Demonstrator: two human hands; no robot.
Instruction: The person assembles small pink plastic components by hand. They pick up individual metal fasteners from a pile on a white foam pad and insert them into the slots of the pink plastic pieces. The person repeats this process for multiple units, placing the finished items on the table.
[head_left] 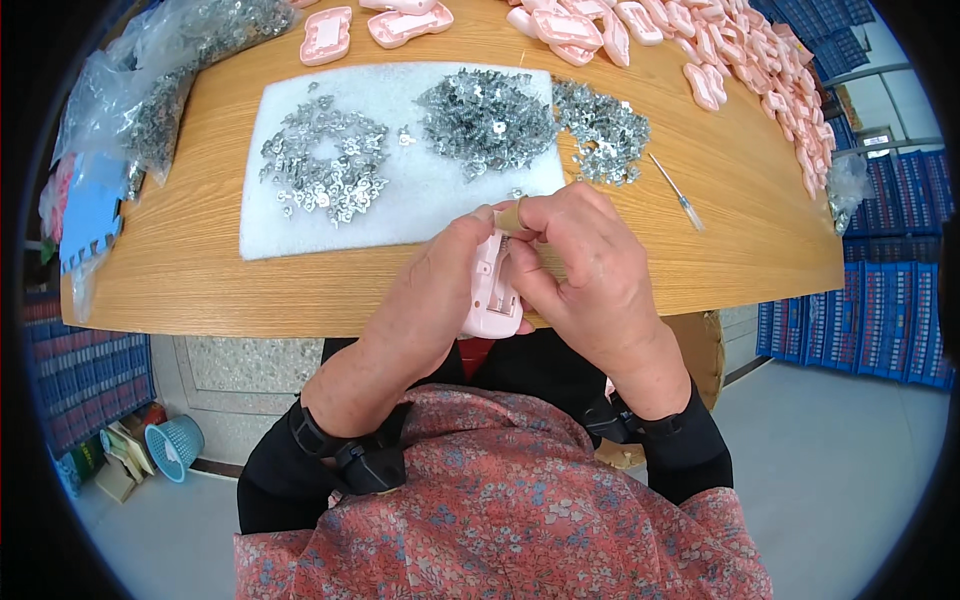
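While the left hand (425,290) clasps one pink casing (485,312) at the table's (750,260) near edge, the right hand (590,260) curls over its top, pinching what I cannot tell; beyond lie three heaps of metal pieces (490,120), one slim tool (678,192)

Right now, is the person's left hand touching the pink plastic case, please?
Touching. The head view shows the left hand against the left edge of the pink plastic case, with no gap.

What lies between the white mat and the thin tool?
A pile of small silvery metal pieces on the wooden tabletop, right of the white mat and left of the thin tool, in the head view.
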